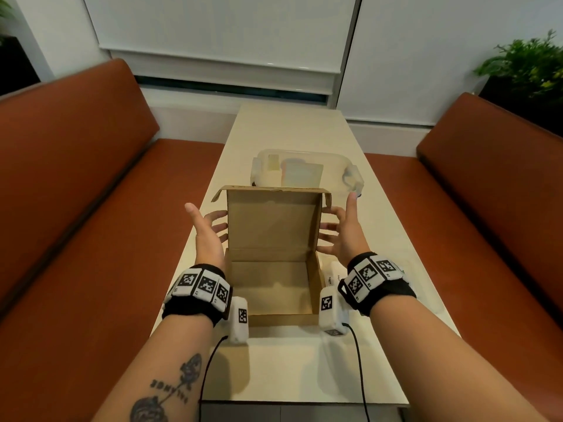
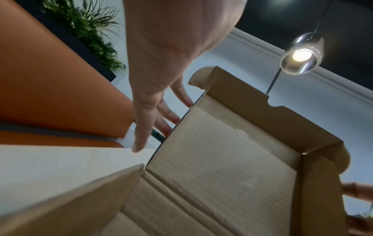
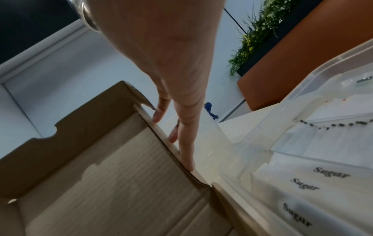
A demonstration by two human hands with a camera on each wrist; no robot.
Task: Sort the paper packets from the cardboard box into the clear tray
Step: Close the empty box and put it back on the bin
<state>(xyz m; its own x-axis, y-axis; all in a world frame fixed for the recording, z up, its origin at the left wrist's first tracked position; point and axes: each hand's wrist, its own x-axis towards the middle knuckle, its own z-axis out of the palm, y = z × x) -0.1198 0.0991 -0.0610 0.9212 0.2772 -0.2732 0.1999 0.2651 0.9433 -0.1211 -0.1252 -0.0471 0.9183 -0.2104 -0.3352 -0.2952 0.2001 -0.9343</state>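
The cardboard box [image 1: 271, 281] was empty; sugar packets [image 3: 315, 188] lay in a clear tray [image 3: 302, 89]. Left hand [image 1: 210, 229] and right hand [image 1: 341, 229], fingers straight, flanked its raised lid; sorting appeared complete.

Cardboard box [image 1: 274, 239] stands on table [image 1: 292, 129], clear tray [image 1: 335, 159] behind it.

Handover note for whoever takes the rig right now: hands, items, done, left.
Left hand: open, fingers straight at the left edge of the cardboard box lid, no grip.
Right hand: open, same at the right edge.
Box: lid up, inside looks empty.
Clear tray: right of the box, sugar packets in it.
Done: apparently all packets moved.
Left: probably close the box.
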